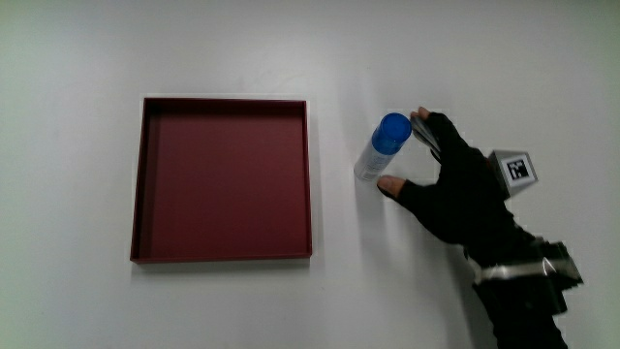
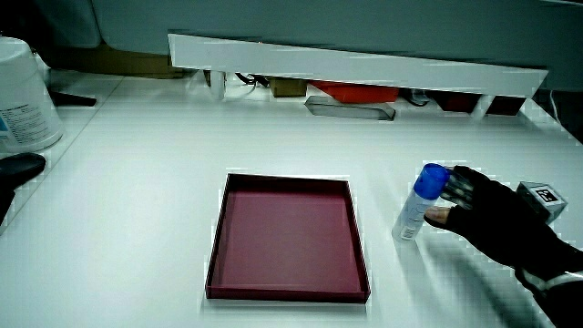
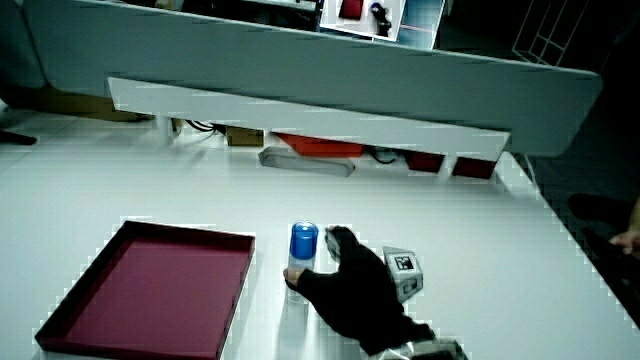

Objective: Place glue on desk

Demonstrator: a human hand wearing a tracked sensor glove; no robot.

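A white desk [image 1: 291, 310] is seen from above and from the person's side. Nearest the person, a forearm in black leads up to the hands: one gloved hand [image 1: 455, 189] resting low over the desk, with a small patterned cube [image 1: 513, 171] on its back. The cube also shows in both side views [image 2: 539, 197] [image 3: 402, 270].

The thumb and fingers [image 1: 426, 124] are curled around a glue stick [image 1: 381, 145], a pale tube with a blue cap [image 1: 392, 128]. The thumb sits against the tube's side nearer the person, and the fingertips reach round by the cap. In both side views the glue stick [image 2: 417, 202] [image 3: 300, 252] stands upright on the desk with its base on the surface, cap uppermost, the hand [image 2: 496, 219] [image 3: 350, 285] closed on it.

Beside the glue stick, apart from it, lies a shallow square dark red tray [image 1: 140, 184] with low walls. The glue stick is outside the tray, on bare desk. In a side view the tray [image 2: 360, 246] lies flat on the desk.

Farther from the person, a side view shows a large white container [image 2: 23, 96] near the desk's edge. Farthest off, a low pale partition [image 2: 355, 64] [image 3: 300, 115] runs across the desk.
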